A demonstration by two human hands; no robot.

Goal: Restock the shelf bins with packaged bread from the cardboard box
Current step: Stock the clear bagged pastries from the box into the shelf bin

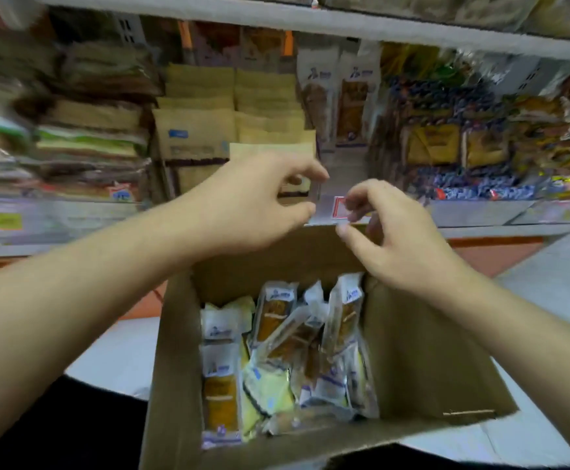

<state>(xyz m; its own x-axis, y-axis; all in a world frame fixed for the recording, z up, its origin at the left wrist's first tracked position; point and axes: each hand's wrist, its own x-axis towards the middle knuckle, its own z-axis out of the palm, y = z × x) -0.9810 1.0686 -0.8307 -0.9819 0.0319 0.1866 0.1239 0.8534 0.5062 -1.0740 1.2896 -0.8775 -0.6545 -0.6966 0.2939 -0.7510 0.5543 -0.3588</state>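
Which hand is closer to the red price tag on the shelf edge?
Right hand: its fingertips are at the red tag. Left hand sits just left of it.

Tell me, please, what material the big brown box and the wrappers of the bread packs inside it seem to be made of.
The big brown box looks like plain matte cardboard: dull tan walls with folded flaps and raw edges. The wrappers of the bread packs look like thin glossy plastic film, part clear and part printed white, since they crinkle, shine, and show the brown bread inside.
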